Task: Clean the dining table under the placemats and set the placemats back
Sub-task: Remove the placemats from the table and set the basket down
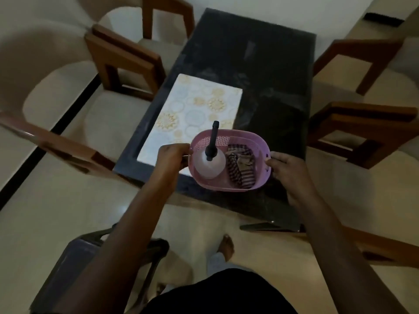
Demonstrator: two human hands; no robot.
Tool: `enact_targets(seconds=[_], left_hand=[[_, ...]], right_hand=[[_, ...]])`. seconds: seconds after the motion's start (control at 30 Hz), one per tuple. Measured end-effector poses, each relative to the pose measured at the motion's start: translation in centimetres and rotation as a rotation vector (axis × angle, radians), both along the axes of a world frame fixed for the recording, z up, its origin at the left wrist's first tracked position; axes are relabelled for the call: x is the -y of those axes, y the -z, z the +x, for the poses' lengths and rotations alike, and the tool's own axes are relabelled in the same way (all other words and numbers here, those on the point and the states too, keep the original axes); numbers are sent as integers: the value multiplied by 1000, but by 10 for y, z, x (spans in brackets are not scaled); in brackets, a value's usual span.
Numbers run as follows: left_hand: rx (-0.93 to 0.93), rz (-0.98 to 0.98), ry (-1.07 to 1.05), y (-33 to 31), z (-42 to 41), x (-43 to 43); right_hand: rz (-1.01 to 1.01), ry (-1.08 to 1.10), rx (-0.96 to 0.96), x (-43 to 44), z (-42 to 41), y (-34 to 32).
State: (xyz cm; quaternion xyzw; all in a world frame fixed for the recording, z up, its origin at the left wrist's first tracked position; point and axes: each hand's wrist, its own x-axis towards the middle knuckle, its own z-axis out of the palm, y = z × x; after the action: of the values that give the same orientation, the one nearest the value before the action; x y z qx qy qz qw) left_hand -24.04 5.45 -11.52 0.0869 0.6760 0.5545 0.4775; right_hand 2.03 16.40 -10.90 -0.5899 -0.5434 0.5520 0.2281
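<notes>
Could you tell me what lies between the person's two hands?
Head view: a pink basket, gripped by left hand and right hand, holding a spray bottle and striped cloth.

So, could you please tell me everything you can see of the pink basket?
The pink basket is oval, looks plastic, with perforated walls and a handle slot at its right end. Upright, over the near edge of the dark table, it overlaps the placemat. The left hand and right hand grip its ends. Inside: a spray bottle and striped cloth.

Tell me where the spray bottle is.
Head view, centre: the spray bottle stands in the left half of the basket, beside the cloth, over the table.
</notes>
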Motion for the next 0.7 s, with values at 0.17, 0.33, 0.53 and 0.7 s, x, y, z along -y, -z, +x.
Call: enact_targets(seconds=[0.17, 0.33, 0.53, 0.7], left_hand=[[-11, -49, 88, 7, 44, -93], [-23, -108, 178, 31, 65, -150], [-26, -164, 222, 43, 73, -183], [-34, -174, 294, 44, 68, -187]], right_hand=[[0, 104, 21, -66, 50, 0], [-17, 103, 109, -109, 78, 18], [-76, 149, 130, -122, 87, 32], [-80, 177, 161, -115, 80, 33]])
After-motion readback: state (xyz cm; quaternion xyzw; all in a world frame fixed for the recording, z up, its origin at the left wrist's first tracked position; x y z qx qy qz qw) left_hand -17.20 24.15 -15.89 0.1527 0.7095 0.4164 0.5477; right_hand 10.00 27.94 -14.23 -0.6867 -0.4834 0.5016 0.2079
